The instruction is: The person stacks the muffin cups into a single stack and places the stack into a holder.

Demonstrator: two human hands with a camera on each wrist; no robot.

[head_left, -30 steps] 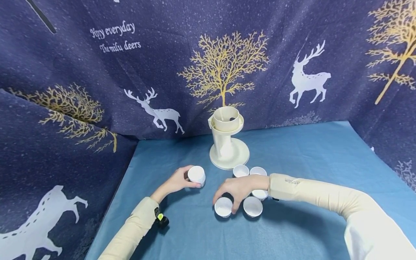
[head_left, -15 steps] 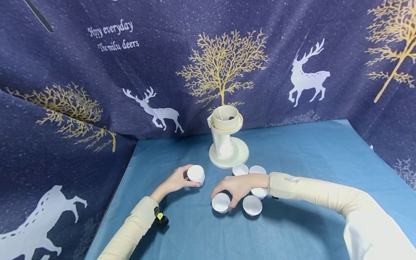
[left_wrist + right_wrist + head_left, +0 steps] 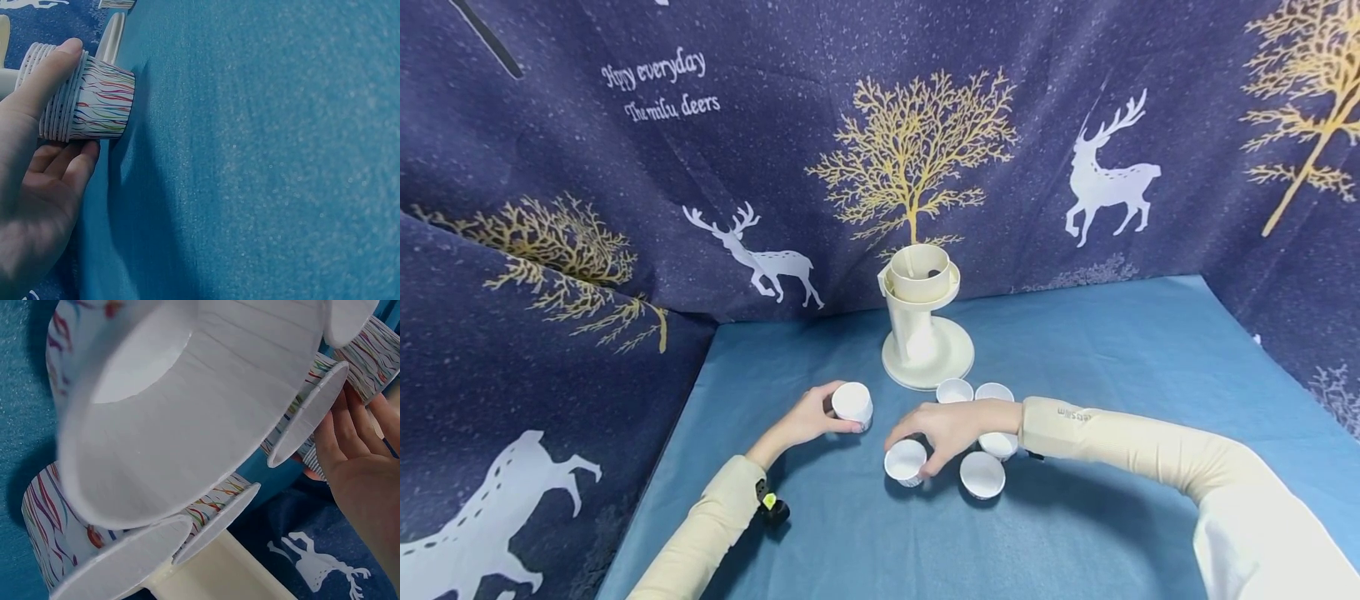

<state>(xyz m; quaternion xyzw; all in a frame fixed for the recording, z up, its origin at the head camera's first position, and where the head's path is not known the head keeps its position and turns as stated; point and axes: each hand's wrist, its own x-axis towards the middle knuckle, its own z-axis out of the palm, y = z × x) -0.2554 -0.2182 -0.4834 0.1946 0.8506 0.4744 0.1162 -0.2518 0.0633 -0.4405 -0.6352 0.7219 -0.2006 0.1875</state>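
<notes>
- My left hand (image 3: pixel 808 417) holds a cup stack (image 3: pixel 853 406), white paper cups nested mouth up; the left wrist view shows many rims packed together, my thumb across them and my fingers on the opposite side. Wavy coloured lines run round the lowest cup.
- My right hand (image 3: pixel 947 429) holds one single cup (image 3: pixel 906 463), mouth up, between thumb and fingers. It is near the stack but apart from it. I cannot tell whether its base touches the blue cloth (image 3: pixel 1075 542).
- At least four loose cups (image 3: pixel 982 473) stand mouth up around and partly behind my right wrist.
- Beyond them, towards the printed backdrop, a cream stand (image 3: pixel 940 354) rises from a round base.
- The nearest risk, I judge, is in my right grip: pinching harder could buckle the thin paper and turn the round mouth oval.
- If the single cup met the stack at a slant, rim could catch on rim and tip one or both.
- My left thumb presses mostly on the rims, so uneven pressure could skew the nest, or a loosened hold could let the bottom cup slip.
- My right wrist passes low above the loose cups; dropping it or sweeping sideways could topple them.
</notes>
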